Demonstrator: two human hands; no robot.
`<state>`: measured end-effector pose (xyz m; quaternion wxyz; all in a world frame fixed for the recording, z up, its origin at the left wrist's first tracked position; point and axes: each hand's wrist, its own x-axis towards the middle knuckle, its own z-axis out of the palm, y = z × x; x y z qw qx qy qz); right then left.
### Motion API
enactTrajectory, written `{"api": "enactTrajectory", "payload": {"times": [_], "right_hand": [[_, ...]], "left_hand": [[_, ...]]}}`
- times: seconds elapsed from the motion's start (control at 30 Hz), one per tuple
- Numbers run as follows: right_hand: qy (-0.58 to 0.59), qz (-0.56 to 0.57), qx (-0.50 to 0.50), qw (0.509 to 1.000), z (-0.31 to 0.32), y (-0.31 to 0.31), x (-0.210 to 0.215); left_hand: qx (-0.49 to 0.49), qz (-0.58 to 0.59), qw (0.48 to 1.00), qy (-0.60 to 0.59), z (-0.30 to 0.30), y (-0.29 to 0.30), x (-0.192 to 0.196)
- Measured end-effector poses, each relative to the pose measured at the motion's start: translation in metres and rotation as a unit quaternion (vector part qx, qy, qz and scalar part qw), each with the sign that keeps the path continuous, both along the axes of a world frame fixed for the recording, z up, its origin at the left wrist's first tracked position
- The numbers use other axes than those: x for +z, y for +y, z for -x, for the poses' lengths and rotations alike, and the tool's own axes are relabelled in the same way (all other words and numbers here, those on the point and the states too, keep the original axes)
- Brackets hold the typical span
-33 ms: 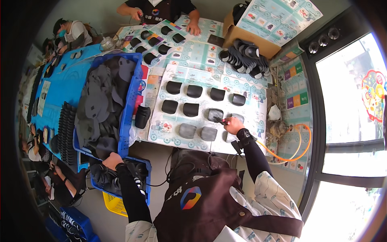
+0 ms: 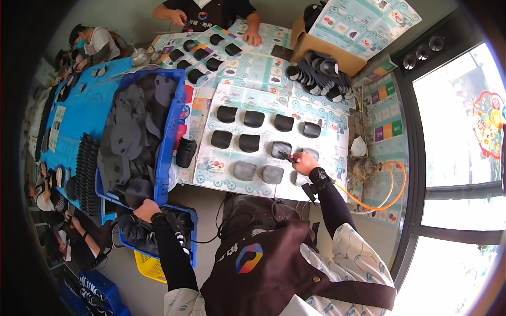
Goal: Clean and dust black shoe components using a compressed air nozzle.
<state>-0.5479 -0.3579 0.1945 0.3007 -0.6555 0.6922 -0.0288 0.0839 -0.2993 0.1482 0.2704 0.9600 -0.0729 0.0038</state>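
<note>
My right hand (image 2: 304,164) is closed round a small dark spray gun (image 2: 288,157) with red parts. Its tip is over a greyish curved piece (image 2: 281,150) on the white printed board (image 2: 211,176). More pieces lie in rows there: black ones (image 2: 248,142) farther off, grey, dull-coated ones (image 2: 244,170) nearer me. At the near right corner of a blue crate (image 2: 172,142), my left hand (image 2: 147,210) is closed on the edge of a dark grey sheet piece (image 2: 135,193); some fingers are hidden. Several similar loose pieces (image 2: 134,121) fill the crate.
An orange hose (image 2: 405,184) loops right of the board. Black pieces are stacked (image 2: 186,152) between crate and board. Below stand another blue crate (image 2: 194,231) and a yellow one (image 2: 150,266). Across the table, a person's hand (image 2: 253,37) rests near more pieces. A cardboard box (image 2: 337,58) stands behind.
</note>
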Motion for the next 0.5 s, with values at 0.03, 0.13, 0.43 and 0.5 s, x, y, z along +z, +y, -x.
{"api": "enactTrajectory", "payload": {"times": [0.03,0.13,0.43,0.5], "right_hand": [[-0.002,0.014,-0.009,1.000,-0.002,-0.001,0.000],[0.006,0.003,-0.014,1.000,-0.005,-0.001,0.001],[0.012,-0.029,0.006,0.999,0.007,0.001,-0.002],[0.016,-0.026,-0.006,1.000,0.008,0.002,-0.003]], "left_hand": [[0.000,0.003,1.000,0.004,-0.002,0.000,-0.001],[-0.004,0.011,1.000,0.017,0.004,-0.001,0.004],[0.000,0.002,1.000,0.009,0.004,-0.002,0.006],[-0.005,0.002,1.000,0.008,0.008,-0.003,0.010]]}}
